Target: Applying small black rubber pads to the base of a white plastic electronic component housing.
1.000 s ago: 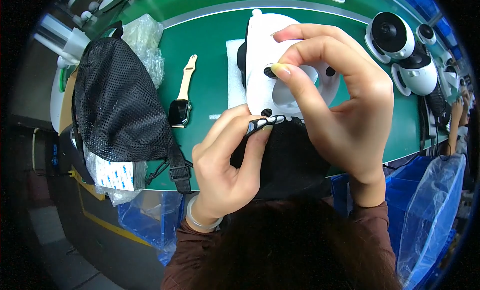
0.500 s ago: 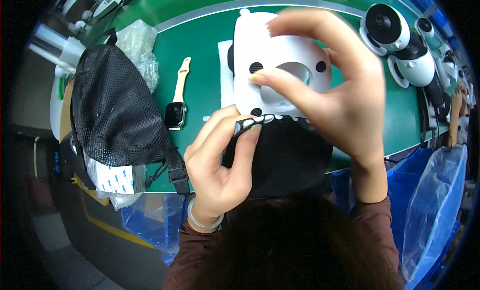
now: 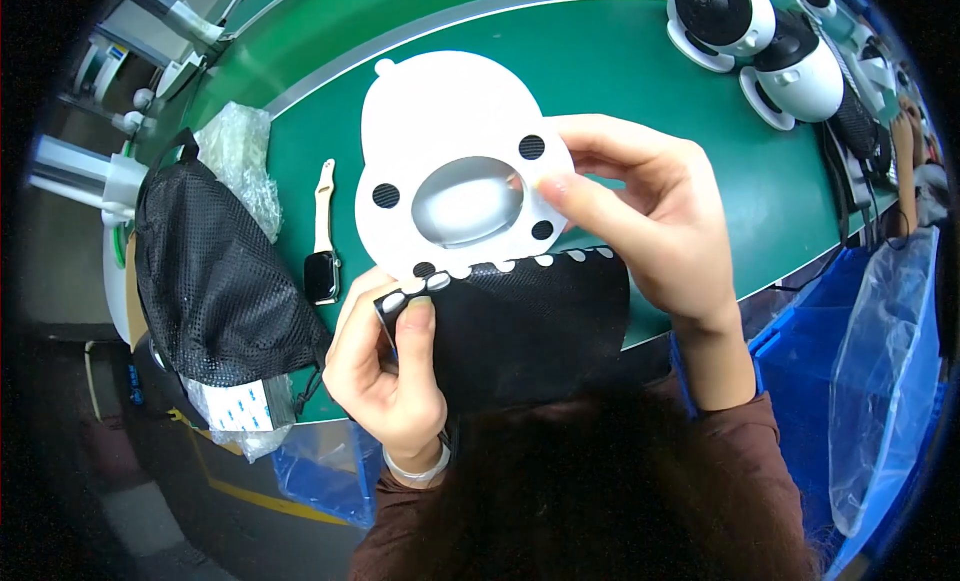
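Observation:
My right hand (image 3: 650, 216) grips the right edge of a white rounded housing (image 3: 450, 106), thumb on its face and fingers behind. The housing has an oval silver recess (image 3: 465, 203) in its lower half, with several black ribbed round pads (image 3: 386, 196) around it. Below it, my left hand (image 3: 390, 366) pinches the left corner of a black sheet (image 3: 540, 326) between thumb and fingers. Pale oval spots line the sheet's upper edge, which lies against the bottom of the housing. The left fingertips are hidden behind the sheet.
On the green table (image 3: 620, 71) lie a smartwatch (image 3: 322, 276) with a pale strap, a black mesh bag (image 3: 215, 271) and bubble wrap (image 3: 240, 161). White-and-black camera-like devices (image 3: 800, 81) stand at the far right. Blue bins (image 3: 815, 371) with clear liners sit beside the table. Another person's arm (image 3: 905, 161) shows at right.
The housing has turned and now shows its broad face and recess more fully. My right hand has come down from its top to its right edge. The whole view has shifted.

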Demonstrator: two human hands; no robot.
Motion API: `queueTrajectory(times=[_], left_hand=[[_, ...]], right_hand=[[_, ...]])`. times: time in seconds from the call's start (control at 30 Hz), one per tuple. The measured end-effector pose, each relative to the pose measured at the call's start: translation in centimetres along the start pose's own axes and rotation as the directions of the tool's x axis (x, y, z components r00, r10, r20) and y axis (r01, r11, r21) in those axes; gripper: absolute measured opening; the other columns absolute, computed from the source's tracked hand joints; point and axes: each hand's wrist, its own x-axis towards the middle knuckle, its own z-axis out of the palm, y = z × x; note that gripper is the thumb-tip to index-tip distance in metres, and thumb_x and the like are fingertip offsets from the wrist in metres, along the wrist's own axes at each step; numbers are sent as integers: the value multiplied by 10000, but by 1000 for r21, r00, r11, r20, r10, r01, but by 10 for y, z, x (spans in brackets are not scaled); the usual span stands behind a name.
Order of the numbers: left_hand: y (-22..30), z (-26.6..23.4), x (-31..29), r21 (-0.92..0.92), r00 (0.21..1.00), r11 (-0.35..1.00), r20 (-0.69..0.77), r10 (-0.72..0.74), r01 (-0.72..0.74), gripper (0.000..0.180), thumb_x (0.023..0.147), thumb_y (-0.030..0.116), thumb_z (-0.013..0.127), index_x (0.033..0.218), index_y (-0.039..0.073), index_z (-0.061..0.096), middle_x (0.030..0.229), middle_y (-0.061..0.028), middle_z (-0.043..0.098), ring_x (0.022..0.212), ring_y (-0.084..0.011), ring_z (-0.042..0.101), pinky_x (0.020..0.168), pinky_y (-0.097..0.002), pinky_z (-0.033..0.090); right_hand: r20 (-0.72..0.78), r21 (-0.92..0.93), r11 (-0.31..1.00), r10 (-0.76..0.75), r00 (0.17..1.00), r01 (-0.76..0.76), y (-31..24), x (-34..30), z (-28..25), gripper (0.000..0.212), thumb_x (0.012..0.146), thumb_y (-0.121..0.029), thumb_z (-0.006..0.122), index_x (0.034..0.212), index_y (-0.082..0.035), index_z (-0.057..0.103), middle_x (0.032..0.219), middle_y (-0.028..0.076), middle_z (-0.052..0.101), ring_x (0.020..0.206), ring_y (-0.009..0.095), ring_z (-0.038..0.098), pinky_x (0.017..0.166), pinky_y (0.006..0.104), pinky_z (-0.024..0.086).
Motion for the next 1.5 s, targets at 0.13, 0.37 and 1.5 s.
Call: queueTrajectory(times=[0.13, 0.37, 1.5], left_hand=[[-2, 3, 1, 32, 1000, 999, -6, 30, -30, 62, 742, -53, 519, 794, -85, 533, 785, -70, 535, 578, -53, 431, 499, -151, 307], [-2, 0, 2, 43, 999, 999, -10, 31, -30, 63, 743, -35, 527, 790, -75, 540, 761, -60, 529, 563, -50, 424, 488, -146, 293], [-1, -29, -1, -54, 971, 990, 210, -117, 131, 130, 694, -69, 495, 810, -71, 555, 1000, -205, 567, 816, -196, 574, 682, -245, 433]], right_hand=[[-2, 50, 999, -3, 1000, 3, 5, 3, -3, 231, 745, -95, 613, 925, 48, 594, 802, 56, 610, 737, 72, 553, 593, 185, 457], [8, -4, 997, -79, 997, 80, 4, 4, 0, 191, 754, -66, 599, 898, 60, 600, 782, 76, 612, 689, 82, 557, 592, 187, 452], [573, -694, 700, 394, 718, 170, -107, 160, 32, 197, 631, -97, 696, 725, 0, 552, 654, 38, 589, 583, 76, 557, 524, 218, 442]])
